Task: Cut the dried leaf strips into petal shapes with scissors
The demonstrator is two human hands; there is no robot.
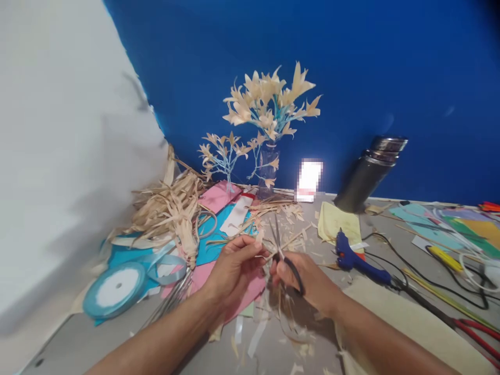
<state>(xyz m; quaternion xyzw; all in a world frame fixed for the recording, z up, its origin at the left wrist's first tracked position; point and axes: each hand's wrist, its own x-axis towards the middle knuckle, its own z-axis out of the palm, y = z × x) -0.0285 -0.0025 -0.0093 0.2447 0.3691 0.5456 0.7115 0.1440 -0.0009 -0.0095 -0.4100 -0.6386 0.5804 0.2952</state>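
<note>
Black-handled scissors (278,244) are gripped in the right hand (309,284), and a small pale husk piece (260,236) is pinched at the fingertips of the left hand (236,263), all left of the blue glue gun (358,264). Blades are held close to those fingertips, so skin could be nicked or the husk split if the piece is twisted mid-snip. The glue gun could also be knocked if the right elbow is swung outward.

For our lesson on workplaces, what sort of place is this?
Probably a craft work area: there are a blue glue gun, a spool of light-blue ribbon, and scissors in the right hand.
</note>
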